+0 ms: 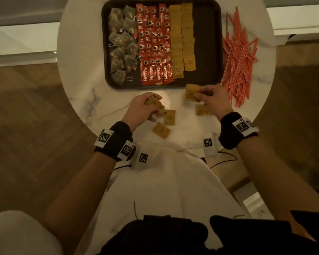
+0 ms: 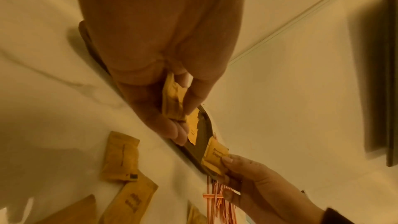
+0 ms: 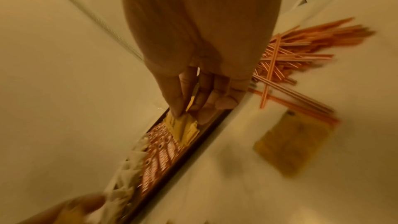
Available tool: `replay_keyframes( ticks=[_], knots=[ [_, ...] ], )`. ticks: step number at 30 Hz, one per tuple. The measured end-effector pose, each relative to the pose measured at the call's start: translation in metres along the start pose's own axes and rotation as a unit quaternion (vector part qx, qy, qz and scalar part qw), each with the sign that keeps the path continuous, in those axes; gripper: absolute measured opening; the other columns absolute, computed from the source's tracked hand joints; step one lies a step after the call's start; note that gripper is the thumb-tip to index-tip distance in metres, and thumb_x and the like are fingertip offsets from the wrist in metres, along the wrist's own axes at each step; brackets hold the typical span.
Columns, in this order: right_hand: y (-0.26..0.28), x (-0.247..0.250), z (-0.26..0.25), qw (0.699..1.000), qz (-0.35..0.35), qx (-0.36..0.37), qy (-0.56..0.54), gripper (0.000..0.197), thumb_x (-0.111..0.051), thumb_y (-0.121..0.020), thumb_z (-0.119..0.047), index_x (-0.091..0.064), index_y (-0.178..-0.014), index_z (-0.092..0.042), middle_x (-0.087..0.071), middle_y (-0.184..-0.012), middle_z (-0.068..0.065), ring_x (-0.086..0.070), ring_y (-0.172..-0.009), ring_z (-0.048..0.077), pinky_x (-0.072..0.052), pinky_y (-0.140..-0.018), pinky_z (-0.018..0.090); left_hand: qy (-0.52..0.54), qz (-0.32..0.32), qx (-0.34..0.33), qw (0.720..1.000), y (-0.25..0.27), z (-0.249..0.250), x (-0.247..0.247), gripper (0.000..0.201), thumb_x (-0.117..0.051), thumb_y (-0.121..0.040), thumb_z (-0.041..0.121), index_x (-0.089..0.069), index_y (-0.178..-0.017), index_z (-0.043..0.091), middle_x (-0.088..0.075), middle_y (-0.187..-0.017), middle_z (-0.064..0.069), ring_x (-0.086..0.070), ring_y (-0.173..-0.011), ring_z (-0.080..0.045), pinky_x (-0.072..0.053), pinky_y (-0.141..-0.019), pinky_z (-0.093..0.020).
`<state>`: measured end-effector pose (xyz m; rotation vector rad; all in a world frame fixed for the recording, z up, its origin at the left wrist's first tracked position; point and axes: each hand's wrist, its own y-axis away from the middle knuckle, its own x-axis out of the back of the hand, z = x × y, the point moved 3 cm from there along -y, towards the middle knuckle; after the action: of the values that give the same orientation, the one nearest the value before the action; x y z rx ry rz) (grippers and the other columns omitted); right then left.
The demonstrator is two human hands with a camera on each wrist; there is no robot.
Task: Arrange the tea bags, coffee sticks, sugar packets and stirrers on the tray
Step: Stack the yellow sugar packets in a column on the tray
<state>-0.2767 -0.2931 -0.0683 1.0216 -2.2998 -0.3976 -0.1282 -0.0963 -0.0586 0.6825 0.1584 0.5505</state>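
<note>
1. Round white marble table (image 1: 77,74) fills the upper half of the head view; wooden floor on both sides, dim warm light.
2. Dark tray (image 1: 208,52) sits at upper centre. Left to right on it: tea bags (image 1: 122,43), red coffee sticks (image 1: 155,46), two columns of brown sugar packets (image 1: 182,39). Right strip of the tray is bare.
3. Stirrers (image 1: 238,57) lie in a loose heap on the table, upper right, just beside the tray's right rim. None on the tray yet.
4. Left hand (image 1: 145,107), below the tray's near edge, has fingers curled round a small stack of sugar packets (image 2: 173,98).
5. Right hand (image 1: 212,100) pinches one sugar packet (image 1: 191,92) between thumb and fingers, just at the tray's near rim, below the right sugar column.
6. Loose packets (image 1: 166,122) lie on the table between the hands; one more sits under the right hand.
7. Judgement: sugar stage is nearly done; stirrers remain.
8. Risk: the packet is held by one edge only, so it may land skewed or overlap the last one in the column.
9. Risk: the left stack is loosely fanned; a packet could slip out while the right hand draws from it.
10. Risk: the right wrist could sweep the nearby stirrers and scatter them off the table edge.
</note>
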Motion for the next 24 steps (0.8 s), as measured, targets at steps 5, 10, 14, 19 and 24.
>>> replay_keyframes(
  ticks=[5, 10, 14, 19, 24],
  knots=[
    [-0.054, 0.011, -0.008, 0.998, 0.014, 0.019, 0.062, 0.024, -0.07, -0.09, -0.016, -0.069, -0.112, -0.005, -0.067, -0.098, 0.005, -0.061, -0.079, 0.003, -0.05, -0.065, 0.01, -0.016, -0.008, 0.019, 1.0, -0.007, -0.002, 0.006, 0.02, -0.05, -0.098, 0.007, -0.064, -0.112, 0.012, -0.074, -0.091, 0.0, -0.072, -0.079, -0.017, -0.053, -0.051, -0.023],
    [-0.097, 0.003, -0.005, 0.995, 0.016, 0.024, 0.096, 0.023, -0.072, -0.088, -0.019, -0.071, -0.108, -0.007, -0.072, -0.105, 0.009, -0.068, -0.098, 0.016, -0.053, -0.08, 0.015, -0.019, -0.004, 0.039, 0.999, -0.017, -0.003, 0.009, 0.017, -0.05, -0.099, 0.01, -0.065, -0.107, 0.015, -0.074, -0.091, 0.0, -0.07, -0.073, -0.013, -0.053, -0.053, -0.023],
    [-0.111, -0.004, 0.003, 0.994, 0.037, 0.015, 0.101, 0.021, -0.075, -0.086, -0.019, -0.072, -0.104, -0.008, -0.069, -0.096, 0.002, -0.063, -0.087, 0.007, -0.047, -0.069, 0.005, -0.027, -0.012, 0.05, 0.998, -0.023, -0.005, 0.009, 0.017, -0.052, -0.1, 0.012, -0.065, -0.102, 0.021, -0.074, -0.095, -0.001, -0.07, -0.075, -0.014, -0.052, -0.054, -0.022],
    [-0.117, -0.008, 0.008, 0.992, 0.061, 0.019, 0.107, 0.016, -0.077, -0.083, -0.018, -0.071, -0.095, -0.01, -0.062, -0.077, -0.007, -0.058, -0.071, 0.001, -0.049, -0.069, 0.01, -0.034, -0.009, 0.056, 0.998, -0.028, -0.009, 0.009, 0.018, -0.052, -0.099, 0.012, -0.066, -0.1, 0.023, -0.073, -0.1, -0.006, -0.071, -0.078, -0.019, -0.053, -0.057, -0.026],
    [-0.122, -0.009, 0.009, 0.991, 0.077, 0.019, 0.108, 0.021, -0.08, -0.079, -0.022, -0.064, -0.09, -0.015, -0.056, -0.07, -0.01, -0.051, -0.062, -0.002, -0.045, -0.06, 0.008, -0.036, -0.011, 0.056, 0.998, -0.029, -0.012, 0.009, 0.018, -0.051, -0.099, 0.011, -0.066, -0.102, 0.022, -0.074, -0.101, -0.007, -0.071, -0.078, -0.02, -0.052, -0.056, -0.024]
  ],
)
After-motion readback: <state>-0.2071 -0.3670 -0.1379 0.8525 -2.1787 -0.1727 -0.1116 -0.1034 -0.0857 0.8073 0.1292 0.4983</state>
